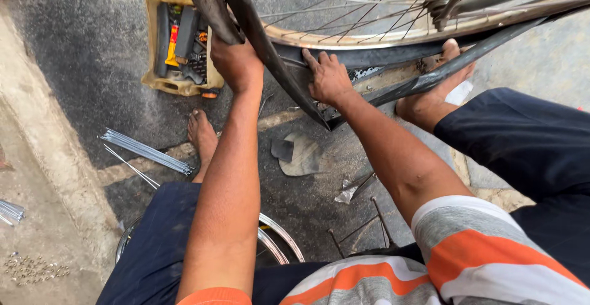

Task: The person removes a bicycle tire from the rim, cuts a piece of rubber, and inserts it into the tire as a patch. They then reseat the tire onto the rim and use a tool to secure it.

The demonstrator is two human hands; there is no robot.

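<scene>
A bicycle wheel with a metal rim (369, 38) and thin spokes stands on the ground in front of me. A black tyre (246, 16) hangs loose off the rim. My left hand (236, 62) grips the tyre's raised left part. With its fingers spread, my right hand (329, 78) presses flat on the tyre where it meets the rim at the bottom. My right foot (433, 96) rests against the tyre's lower right part. My left foot (201, 136) is flat on the ground below the left hand.
A yellow crate (153, 81) of tools sits at the upper left. A bundle of loose spokes (144, 151) lies on the ground to the left, small metal nipples (34, 268) at the lower left. A second rim (279, 243) lies under my legs. A rubber patch (301, 154) lies centre.
</scene>
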